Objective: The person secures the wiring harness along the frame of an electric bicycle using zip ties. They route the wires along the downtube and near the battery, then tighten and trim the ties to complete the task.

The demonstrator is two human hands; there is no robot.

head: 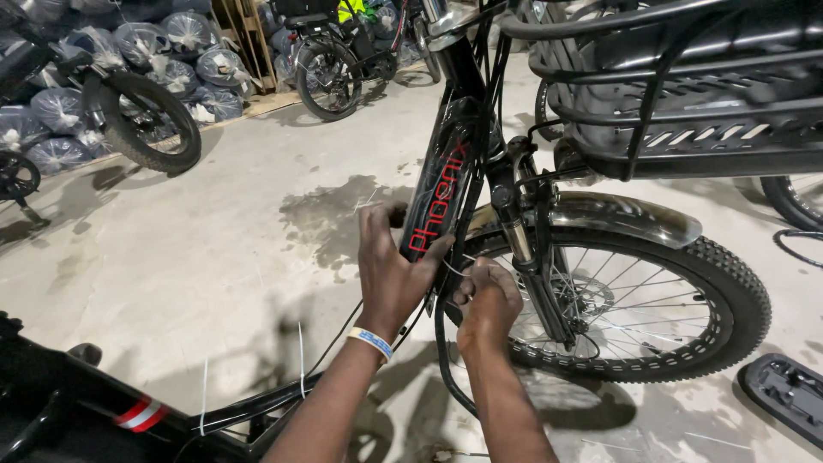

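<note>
Hands meet at a black bicycle frame tube point(437, 184): the left hand point(390, 266) is wrapped around the tube's lower end, the right hand point(487, 296) pinched shut on a thin white tie point(452, 267) beside the fork point(514, 231), above the front wheel point(634, 300) on the concrete floor point(214, 249).

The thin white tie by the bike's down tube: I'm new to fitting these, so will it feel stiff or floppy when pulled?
The white tie is thin and curves between the right hand and the down tube, so it probably bends easily yet springs back. It looks light. Its smooth strip may slip through fingertips. The left hand steadies the tube.
</note>
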